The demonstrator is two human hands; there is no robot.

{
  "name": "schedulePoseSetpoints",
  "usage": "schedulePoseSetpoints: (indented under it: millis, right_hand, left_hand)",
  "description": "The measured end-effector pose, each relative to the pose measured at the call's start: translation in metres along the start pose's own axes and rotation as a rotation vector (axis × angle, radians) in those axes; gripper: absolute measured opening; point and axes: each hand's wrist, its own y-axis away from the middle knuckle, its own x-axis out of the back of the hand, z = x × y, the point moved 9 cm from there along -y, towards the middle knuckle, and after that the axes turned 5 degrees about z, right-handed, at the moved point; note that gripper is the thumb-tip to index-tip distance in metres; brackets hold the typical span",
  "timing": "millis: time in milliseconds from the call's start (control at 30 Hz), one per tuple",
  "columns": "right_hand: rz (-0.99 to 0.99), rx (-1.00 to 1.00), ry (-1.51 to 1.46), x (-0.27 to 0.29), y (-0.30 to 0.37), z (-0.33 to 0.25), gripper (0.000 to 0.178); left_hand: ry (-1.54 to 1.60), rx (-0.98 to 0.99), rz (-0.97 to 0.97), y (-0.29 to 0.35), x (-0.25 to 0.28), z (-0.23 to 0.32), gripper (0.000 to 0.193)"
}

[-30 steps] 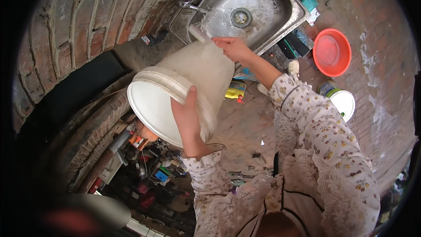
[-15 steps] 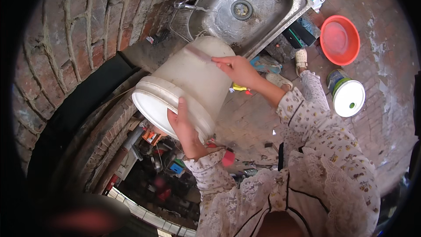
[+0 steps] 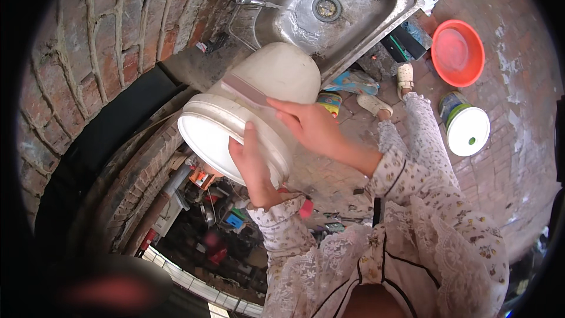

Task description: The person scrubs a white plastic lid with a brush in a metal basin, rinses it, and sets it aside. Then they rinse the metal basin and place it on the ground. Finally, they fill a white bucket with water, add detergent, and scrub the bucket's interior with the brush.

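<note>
**Scrubbing the side of the white bucket**

Your left hand point(image 3: 254, 165) grips the rim of the white bucket point(image 3: 253, 112), with the thumb lying up over the rim and the fingers curled under. The bucket lies tipped on its side in the air, just below the near edge of the metal sink point(image 3: 329, 12). Your right hand point(image 3: 309, 125) rests flat on its wall — fingers close together, pressing a thin pink scrubber point(image 3: 247, 90). Keep the left grip firm so the bucket does not roll, and push the scrubber in long, even strokes.

Around you sit a red bowl point(image 3: 458, 53) and a round white lid point(image 3: 468, 131) on the brick floor, well apart from the bucket. A tap point(image 3: 250, 1) sticks out at the sink's far left corner — mind it when you lift. The brick wall point(image 3: 106, 41) is close on your left.
</note>
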Motion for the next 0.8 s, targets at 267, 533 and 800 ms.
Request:
schedulePoseSetpoints:
  millis: [267, 533, 800]
  right_hand:
    - [-0.106, -0.519, -0.467, 0.009, -0.179, 0.133, 0.031]
    - [-0.045, -0.76, -1.262, 0.018, -0.194, 0.1, 0.024]
    - [0.026, 0.099, -0.285, 0.033, -0.069, -0.008, 0.03]
  left_hand:
    - [-0.254, -0.155, -0.228, 0.013, 0.002, -0.013, 0.044]
    - [-0.09, -0.061, -0.231, 0.004, -0.03, 0.018, 0.038]
    - [0.05, -0.136, -0.271, -0.005, -0.054, 0.034, 0.053]
